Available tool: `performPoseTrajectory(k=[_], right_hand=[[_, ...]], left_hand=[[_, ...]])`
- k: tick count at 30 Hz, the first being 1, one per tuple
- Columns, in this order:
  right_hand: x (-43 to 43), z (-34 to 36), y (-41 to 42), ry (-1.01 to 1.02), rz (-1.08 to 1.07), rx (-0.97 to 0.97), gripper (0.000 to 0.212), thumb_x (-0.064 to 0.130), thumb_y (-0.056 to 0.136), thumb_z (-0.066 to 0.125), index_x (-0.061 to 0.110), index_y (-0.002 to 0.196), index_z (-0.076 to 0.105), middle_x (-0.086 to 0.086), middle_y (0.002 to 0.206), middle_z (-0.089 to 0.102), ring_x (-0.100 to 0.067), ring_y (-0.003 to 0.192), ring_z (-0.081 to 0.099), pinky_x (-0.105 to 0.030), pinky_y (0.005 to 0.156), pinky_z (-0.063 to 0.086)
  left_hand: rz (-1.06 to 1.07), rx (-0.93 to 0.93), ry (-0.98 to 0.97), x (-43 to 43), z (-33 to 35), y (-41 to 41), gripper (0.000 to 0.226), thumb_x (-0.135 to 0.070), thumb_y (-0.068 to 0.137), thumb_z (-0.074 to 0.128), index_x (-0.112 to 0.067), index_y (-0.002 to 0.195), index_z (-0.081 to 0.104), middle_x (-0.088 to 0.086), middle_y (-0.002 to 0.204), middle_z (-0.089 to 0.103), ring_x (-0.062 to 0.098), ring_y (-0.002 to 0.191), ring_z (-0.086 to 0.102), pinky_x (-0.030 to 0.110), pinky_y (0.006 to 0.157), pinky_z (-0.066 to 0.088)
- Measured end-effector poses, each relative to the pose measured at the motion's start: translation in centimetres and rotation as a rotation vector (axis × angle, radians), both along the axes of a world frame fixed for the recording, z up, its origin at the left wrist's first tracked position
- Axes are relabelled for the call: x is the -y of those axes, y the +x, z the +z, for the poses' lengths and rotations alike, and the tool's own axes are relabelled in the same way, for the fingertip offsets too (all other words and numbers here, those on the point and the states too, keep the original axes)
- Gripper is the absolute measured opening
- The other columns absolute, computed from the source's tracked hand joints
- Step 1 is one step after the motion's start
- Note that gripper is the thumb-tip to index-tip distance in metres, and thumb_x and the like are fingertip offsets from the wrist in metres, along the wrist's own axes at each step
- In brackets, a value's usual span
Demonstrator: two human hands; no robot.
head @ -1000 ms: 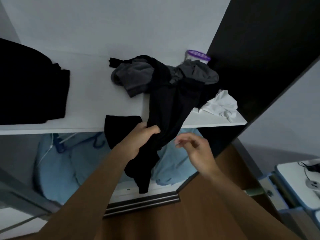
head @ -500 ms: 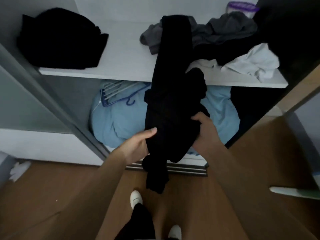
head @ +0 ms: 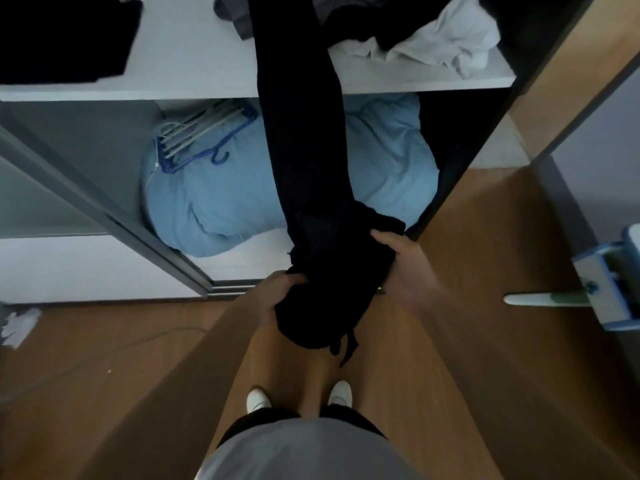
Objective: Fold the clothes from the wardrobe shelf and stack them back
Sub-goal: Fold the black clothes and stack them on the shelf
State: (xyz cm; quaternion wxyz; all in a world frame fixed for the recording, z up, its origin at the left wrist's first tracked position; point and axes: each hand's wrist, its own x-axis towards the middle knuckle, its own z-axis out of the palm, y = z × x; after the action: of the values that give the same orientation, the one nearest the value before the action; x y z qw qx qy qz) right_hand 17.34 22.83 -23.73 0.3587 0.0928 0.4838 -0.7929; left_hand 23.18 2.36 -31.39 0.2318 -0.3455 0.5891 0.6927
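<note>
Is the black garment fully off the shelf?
No: garment drapes over the shelf edge; left hand and right hand grip its lower end.

A single wide-angle camera, worn on the person's head, is looking forward and steeply down. The person's grey top (head: 304, 452) and white shoes (head: 258, 400) are showing at the bottom centre. The left hand (head: 277, 296) and right hand (head: 405, 268), gripping a black garment (head: 311, 168), are sitting mid-frame, close to the lens. The wardrobe shelf (head: 194, 64) is running across the top edge, just beyond them.
</note>
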Motion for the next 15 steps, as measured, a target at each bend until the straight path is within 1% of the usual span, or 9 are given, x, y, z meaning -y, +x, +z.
performPoseTrajectory(k=[2,4,6,7,9,12,13,14,15], right_hand=[[0.2,-0.4,0.4,-0.028,-0.031,0.044,0.037,0.027,0.099,0.055,0.013,0.133,0.061,-0.009,0.132,0.065,-0.024,0.123,0.062,-0.042,0.110,0.042],[0.5,-0.8,0.7,-0.066,-0.098,0.083,0.038,0.027,0.097,0.057,0.012,0.132,0.063,-0.009,0.133,0.065,-0.026,0.125,0.061,-0.043,0.112,0.041],[0.7,-1.4,1.0,-0.113,-0.212,0.102,0.042,0.024,0.092,0.061,0.011,0.132,0.064,-0.010,0.135,0.063,-0.028,0.126,0.059,-0.043,0.111,0.042],[0.8,-1.7,1.1,-0.117,-0.261,0.095,0.043,0.023,0.089,0.063,0.011,0.131,0.065,-0.010,0.133,0.065,-0.027,0.124,0.061,-0.042,0.108,0.045],[1.6,-2.5,1.6,-0.065,-0.282,0.087,0.038,0.023,0.086,0.064,0.011,0.122,0.071,-0.009,0.119,0.070,-0.026,0.113,0.066,-0.039,0.100,0.051],[3.3,-3.4,2.4,0.038,-0.223,0.138,0.025,0.022,0.084,0.064,0.010,0.104,0.075,-0.007,0.099,0.072,-0.023,0.096,0.069,-0.038,0.096,0.052],[3.7,-3.8,2.6,0.061,-0.231,0.153,0.017,0.020,0.083,0.063,0.011,0.093,0.074,-0.005,0.091,0.070,-0.021,0.088,0.068,-0.037,0.091,0.051],[4.2,-4.1,2.6,0.078,-0.255,0.163,0.010,0.017,0.081,0.062,0.013,0.082,0.071,-0.003,0.084,0.066,-0.019,0.080,0.064,-0.035,0.085,0.049],[4.5,-4.6,2.6,0.070,-0.288,0.166,0.007,0.015,0.080,0.059,0.014,0.076,0.065,-0.001,0.079,0.060,-0.017,0.074,0.059,-0.033,0.081,0.046]], left_hand=[[0.037,0.014,0.071,0.3,-0.4,1.6,0.027,-0.021,0.095,0.058,-0.002,0.114,0.062,0.011,0.090,0.067,0.024,0.076,0.068,0.037,0.070,0.058],[0.146,0.000,0.253,1.6,-0.6,2.9,0.025,-0.027,0.093,0.061,-0.006,0.104,0.070,0.011,0.092,0.071,0.023,0.077,0.072,0.033,0.066,0.058],[0.184,-0.063,0.393,3.5,-0.6,4.1,0.026,-0.029,0.093,0.061,-0.009,0.105,0.075,0.010,0.098,0.074,0.022,0.088,0.073,0.032,0.073,0.057],[0.189,-0.092,0.421,4.5,-0.5,4.7,0.028,-0.029,0.093,0.061,-0.010,0.107,0.075,0.009,0.100,0.074,0.022,0.092,0.072,0.033,0.076,0.057],[0.224,-0.145,0.467,6.4,-0.3,5.8,0.030,-0.030,0.093,0.059,-0.010,0.109,0.074,0.008,0.099,0.075,0.023,0.093,0.072,0.032,0.077,0.057],[0.342,-0.264,0.488,9.3,0.3,6.6,0.032,-0.034,0.090,0.060,-0.008,0.101,0.075,0.010,0.098,0.075,0.026,0.094,0.072,0.033,0.076,0.058],[0.380,-0.298,0.476,10.3,0.7,6.8,0.035,-0.036,0.089,0.061,-0.007,0.105,0.072,0.012,0.102,0.073,0.028,0.096,0.071,0.035,0.078,0.058],[0.410,-0.329,0.462,11.4,1.1,6.9,0.040,-0.037,0.089,0.062,-0.005,0.111,0.068,0.013,0.108,0.071,0.030,0.102,0.069,0.038,0.083,0.057],[0.438,-0.352,0.448,12.4,1.5,7.0,0.048,-0.037,0.088,0.063,-0.003,0.122,0.064,0.014,0.117,0.067,0.032,0.111,0.065,0.041,0.090,0.056]])
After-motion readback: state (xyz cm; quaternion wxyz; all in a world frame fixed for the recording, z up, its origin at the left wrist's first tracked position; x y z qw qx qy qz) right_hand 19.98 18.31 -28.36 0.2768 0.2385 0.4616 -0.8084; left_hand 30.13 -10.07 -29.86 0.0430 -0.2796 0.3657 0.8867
